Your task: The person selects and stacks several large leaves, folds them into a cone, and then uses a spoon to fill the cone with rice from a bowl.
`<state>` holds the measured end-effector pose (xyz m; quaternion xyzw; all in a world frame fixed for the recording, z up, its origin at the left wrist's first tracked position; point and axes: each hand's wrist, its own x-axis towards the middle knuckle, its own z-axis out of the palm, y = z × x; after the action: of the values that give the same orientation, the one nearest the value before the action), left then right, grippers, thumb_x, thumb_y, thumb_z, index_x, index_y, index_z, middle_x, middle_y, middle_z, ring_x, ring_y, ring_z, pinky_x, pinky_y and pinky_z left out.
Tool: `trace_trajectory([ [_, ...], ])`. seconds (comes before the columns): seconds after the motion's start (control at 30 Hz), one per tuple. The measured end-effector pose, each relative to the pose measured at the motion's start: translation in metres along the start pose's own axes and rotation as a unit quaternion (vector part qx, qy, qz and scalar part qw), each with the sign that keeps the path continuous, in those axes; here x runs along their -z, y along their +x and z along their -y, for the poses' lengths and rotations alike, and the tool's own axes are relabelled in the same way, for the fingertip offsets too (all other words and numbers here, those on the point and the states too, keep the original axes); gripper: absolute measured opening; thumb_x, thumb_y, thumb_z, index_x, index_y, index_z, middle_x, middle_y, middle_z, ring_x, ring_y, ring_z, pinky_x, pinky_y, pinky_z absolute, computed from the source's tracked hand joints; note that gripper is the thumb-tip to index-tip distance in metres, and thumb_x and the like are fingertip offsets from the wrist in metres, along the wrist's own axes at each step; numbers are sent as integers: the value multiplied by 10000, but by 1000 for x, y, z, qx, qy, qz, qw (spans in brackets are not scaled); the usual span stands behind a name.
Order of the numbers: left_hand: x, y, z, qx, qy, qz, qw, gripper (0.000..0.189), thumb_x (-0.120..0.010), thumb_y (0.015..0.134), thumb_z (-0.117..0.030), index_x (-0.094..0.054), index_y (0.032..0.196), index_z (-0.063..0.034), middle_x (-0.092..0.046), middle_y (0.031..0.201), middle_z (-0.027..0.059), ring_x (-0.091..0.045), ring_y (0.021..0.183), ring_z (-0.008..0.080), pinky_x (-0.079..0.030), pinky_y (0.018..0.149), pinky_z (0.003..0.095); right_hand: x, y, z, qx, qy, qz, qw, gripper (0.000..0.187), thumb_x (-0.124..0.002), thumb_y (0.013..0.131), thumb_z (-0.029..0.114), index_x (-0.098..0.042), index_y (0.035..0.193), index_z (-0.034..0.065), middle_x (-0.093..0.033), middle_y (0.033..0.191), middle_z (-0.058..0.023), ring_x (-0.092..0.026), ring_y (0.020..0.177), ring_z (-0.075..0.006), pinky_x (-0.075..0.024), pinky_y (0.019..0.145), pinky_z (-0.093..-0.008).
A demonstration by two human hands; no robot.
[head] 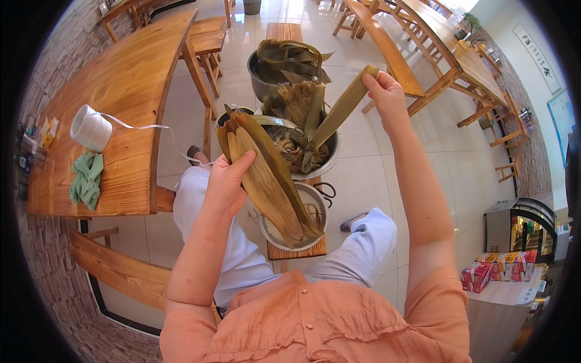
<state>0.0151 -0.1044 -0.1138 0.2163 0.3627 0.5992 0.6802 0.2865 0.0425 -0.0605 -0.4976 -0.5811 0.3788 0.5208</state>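
My left hand [230, 179] grips several long, overlapping leaves [268, 195], with the thumb pressed on top. They slant over a round metal basin [268, 229] whose pale contents are partly hidden. My right hand [387, 93] pinches one end of a single leaf [342, 109]. The leaf's other end reaches down to a bunch of tied leaves in a wide metal bowl [335, 156]. Behind that bowl, a dark pot [256, 88] holds many more dark green leaves [292, 56]. A white ribbon [136, 125] runs from a spool [92, 128] to near my left hand.
The basin rests on a narrow wooden bench [317, 248] between my legs, with black-handled scissors [327, 193] beside it. A wooden table [131, 77] stands at left, bearing the spool and a green cloth [86, 179]. At right are another long bench [386, 50] and a counter with boxes [499, 270].
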Motion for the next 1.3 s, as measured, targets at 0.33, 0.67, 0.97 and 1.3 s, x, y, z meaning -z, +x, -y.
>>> trace_trajectory([
  [0.33,-13,-10,0,-2,-15,21,1000,189,-569,823,-61,-546,1006,-17,-612,963,70,-603,846,169,-495,756,313,-10,-28,68,109,-40,23,993,188,-611,805,186,-634,840,4,-574,760,15,-462,663,-47,-379,586,-208],
  [0.67,-11,-13,-3,-2,-2,18,1000,193,-547,832,-46,-543,1023,-22,-607,976,71,-598,867,175,-493,761,316,-32,-18,105,251,-111,-37,961,243,-616,771,237,-626,856,9,-589,754,-107,-567,679,-189,-445,646,-295],
  [0.97,-6,-12,-6,-15,24,-26,999,241,-545,831,-46,-504,1068,-20,-586,1008,82,-581,913,200,-481,798,346,-44,8,105,210,-448,16,869,281,-539,806,331,-634,907,86,-626,852,-122,-602,807,-223,-464,726,-345],
  [1.3,-3,18,2,25,43,105,993,349,-495,848,-35,-407,1183,7,-531,1144,135,-547,991,240,-456,867,380,-24,17,46,127,-338,-18,932,250,-554,788,271,-629,833,36,-631,732,-124,-605,696,-246,-460,651,-356],
])
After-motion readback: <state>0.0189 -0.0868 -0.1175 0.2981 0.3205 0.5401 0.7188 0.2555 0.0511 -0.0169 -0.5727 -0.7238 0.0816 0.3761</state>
